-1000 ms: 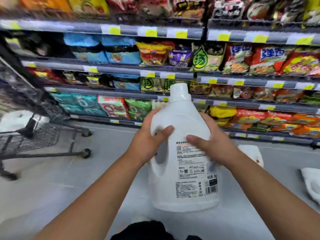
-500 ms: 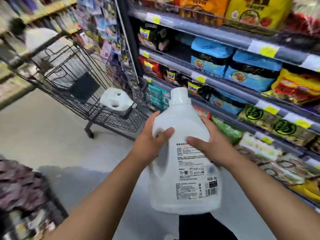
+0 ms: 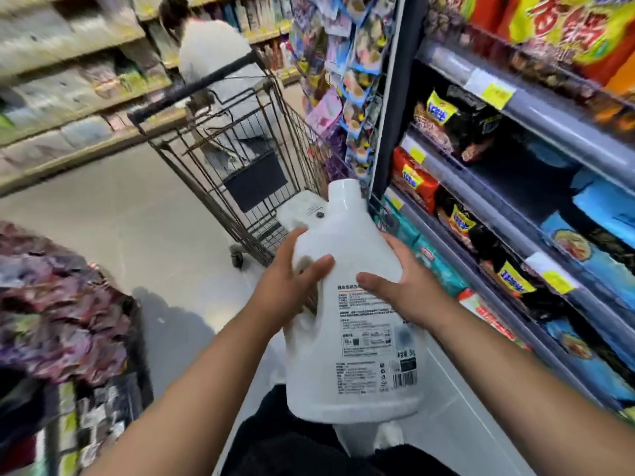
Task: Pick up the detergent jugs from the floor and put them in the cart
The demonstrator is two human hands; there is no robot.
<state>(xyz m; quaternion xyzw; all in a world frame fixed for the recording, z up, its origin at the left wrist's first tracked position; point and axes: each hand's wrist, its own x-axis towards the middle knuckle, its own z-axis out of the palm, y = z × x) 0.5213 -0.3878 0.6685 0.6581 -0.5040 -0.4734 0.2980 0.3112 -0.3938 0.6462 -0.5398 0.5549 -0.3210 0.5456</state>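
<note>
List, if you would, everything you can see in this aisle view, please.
detergent jug: one, white, held before the cart
second jug: one, white, inside the cart basket
shopping cart: one, dark wire, ahead in the aisle
snack packs: many, mixed colours, on the right shelves
hanging packets: many, pastel, on the shelf end
other person: one, white top, beyond the cart
left hand: one, gripping the jug's left side
right hand: one, gripping the jug's right side

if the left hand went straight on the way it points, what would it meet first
Besides the detergent jug it grips, probably the near wire wall of the cart, just ahead of the left hand; depth is unclear.
</note>
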